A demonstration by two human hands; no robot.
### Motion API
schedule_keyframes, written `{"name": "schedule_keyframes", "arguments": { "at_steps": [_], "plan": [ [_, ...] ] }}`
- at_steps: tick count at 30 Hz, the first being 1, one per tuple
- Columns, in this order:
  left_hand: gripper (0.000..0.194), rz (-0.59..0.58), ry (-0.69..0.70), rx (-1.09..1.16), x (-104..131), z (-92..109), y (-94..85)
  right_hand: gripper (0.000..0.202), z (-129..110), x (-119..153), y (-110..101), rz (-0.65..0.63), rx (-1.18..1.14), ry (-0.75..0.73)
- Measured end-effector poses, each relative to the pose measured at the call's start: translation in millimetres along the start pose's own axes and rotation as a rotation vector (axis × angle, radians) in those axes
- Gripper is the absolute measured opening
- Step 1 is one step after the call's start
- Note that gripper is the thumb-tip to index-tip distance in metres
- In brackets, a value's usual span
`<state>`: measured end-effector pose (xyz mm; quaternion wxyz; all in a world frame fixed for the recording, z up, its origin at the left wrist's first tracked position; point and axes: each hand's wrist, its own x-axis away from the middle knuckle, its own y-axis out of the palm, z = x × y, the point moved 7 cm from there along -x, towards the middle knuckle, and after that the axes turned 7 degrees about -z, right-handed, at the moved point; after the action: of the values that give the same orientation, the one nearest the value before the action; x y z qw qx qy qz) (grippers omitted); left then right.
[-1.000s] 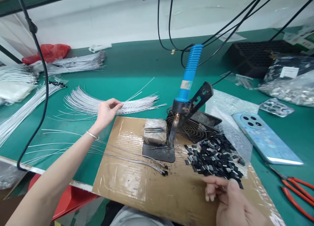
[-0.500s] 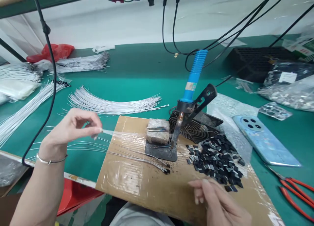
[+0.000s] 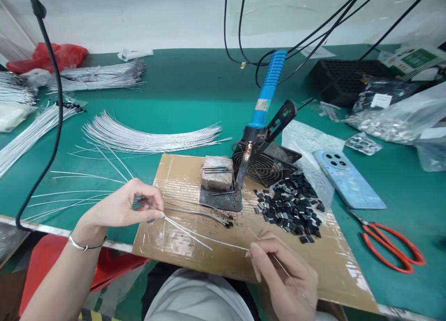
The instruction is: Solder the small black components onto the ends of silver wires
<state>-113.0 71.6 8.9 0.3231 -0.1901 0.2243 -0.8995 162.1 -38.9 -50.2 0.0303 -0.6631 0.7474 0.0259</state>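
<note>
Thin white wires (image 3: 195, 235) are pinched between the fingertips of my left hand (image 3: 134, 205), over the left part of the cardboard sheet (image 3: 223, 260). My right hand (image 3: 282, 274), low at the right of the cardboard, pinches the far end of one wire, and a thin strand runs across its fingers. Several dark-tipped wires (image 3: 209, 214) lie on the cardboard just beyond my left hand. Behind them a soldering iron with a blue handle (image 3: 268, 88) stands in its holder beside a pale block (image 3: 216, 179). Small black pieces (image 3: 292, 205) form a pile beyond my right hand.
A curved bundle of white wires (image 3: 149, 140) lies behind the cardboard. At the right are a blue phone (image 3: 351, 181) and red-handled scissors (image 3: 393, 246). A black cable (image 3: 60, 107) hangs at the left. A black fan grille (image 3: 261, 167) sits behind the iron.
My left hand has moved right and lower in view, with wires now clearly in its fingers. My right hand has moved slightly left and now pinches a wire. The view has shifted a little.
</note>
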Motion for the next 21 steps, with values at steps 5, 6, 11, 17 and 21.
{"name": "schedule_keyframes", "arguments": {
  "at_steps": [5, 6, 11, 17, 21],
  "plan": [
    [0.01, -0.016, -0.053, -0.011, -8, 6, 16.5, 0.028, -2, -4, 16, -0.057, 0.063, -0.016],
    [0.011, -0.025, -0.056, -0.013, -11, 7, 20.8, 0.028, -2, -5, 19, -0.068, 0.072, -0.025],
    [0.019, 0.005, -0.033, -0.012, -19, 11, 31.0, 0.03, -3, -9, 25, -0.095, 0.079, -0.046],
    [0.019, 0.005, -0.018, 0.005, -23, 7, 33.2, 0.017, 3, -8, 22, -0.17, 0.057, -0.029],
    [0.02, 0.005, -0.025, 0.033, -21, 4, 32.2, 0.022, 7, -9, 24, -0.181, 0.099, -0.061]
  ]
}}
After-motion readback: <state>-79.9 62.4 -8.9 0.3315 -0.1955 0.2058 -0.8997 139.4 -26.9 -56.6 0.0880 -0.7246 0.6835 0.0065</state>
